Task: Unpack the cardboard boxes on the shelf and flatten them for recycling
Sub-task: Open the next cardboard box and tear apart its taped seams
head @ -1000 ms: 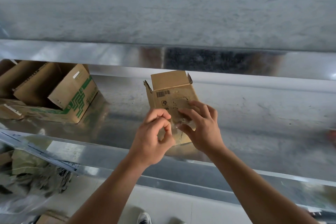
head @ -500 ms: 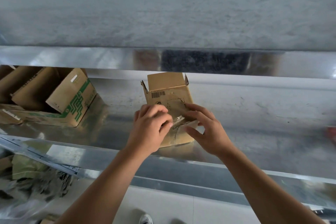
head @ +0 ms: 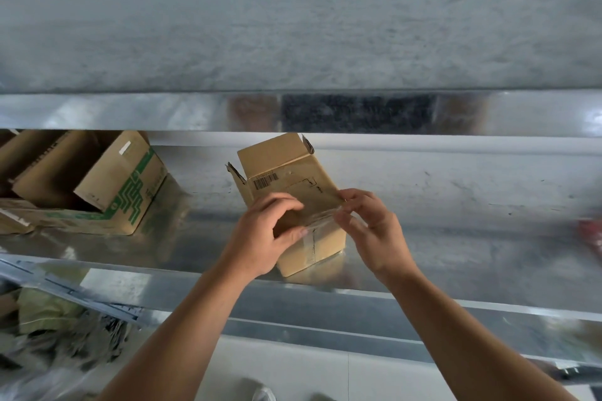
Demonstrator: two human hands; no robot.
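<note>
Tape (head: 321, 217) comes first: the box (head: 286, 172) stands tilted near the front lip of the shelf (head: 456, 238), its far flaps open and its near seam not yet free. My left grip (head: 260, 238) is clamped on the box's near top edge, steadying it. My right grip (head: 374, 231) is pinched on the clear strip. I judge the best pull is low and steady along the seam, so the strip lifts whole rather than snapping. Left must bear down, or the light box may slide off the shelf.
</note>
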